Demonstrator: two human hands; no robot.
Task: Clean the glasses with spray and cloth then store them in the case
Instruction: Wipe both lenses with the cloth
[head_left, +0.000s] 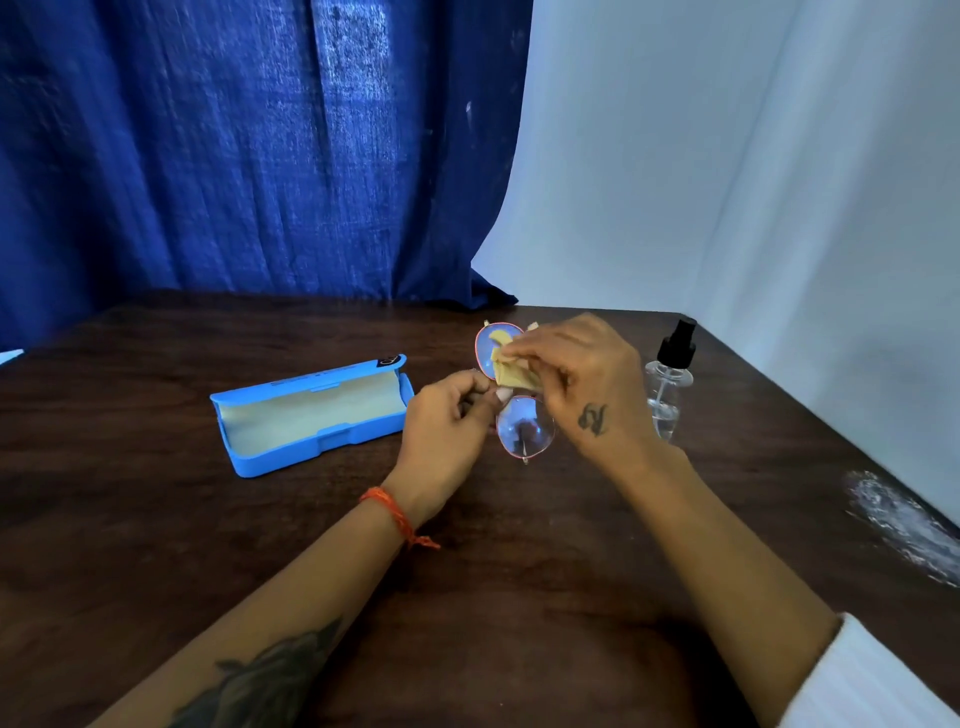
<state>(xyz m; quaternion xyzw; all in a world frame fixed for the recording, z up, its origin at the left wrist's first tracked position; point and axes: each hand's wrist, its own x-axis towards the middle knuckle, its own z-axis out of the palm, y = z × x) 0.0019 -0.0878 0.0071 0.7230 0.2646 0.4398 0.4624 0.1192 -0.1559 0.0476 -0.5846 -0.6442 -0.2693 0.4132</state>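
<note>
The glasses (523, 427), round clear lenses in a thin red frame, are held upright above the dark wooden table, one lens above the other. My left hand (447, 421) pinches them at the bridge between the lenses. My right hand (576, 374) presses a small yellow cloth (506, 373) against the upper lens; part of the cloth shows through the glass. The blue case (311, 415) lies open to the left with a pale lining and nothing inside. A clear spray bottle (667, 384) with a black pump top stands just right of my right hand.
The dark wooden table (156, 519) runs to a far edge against a blue curtain (234, 156) and a white backdrop (727, 182). A whitish smear (904, 525) marks the table near its right edge.
</note>
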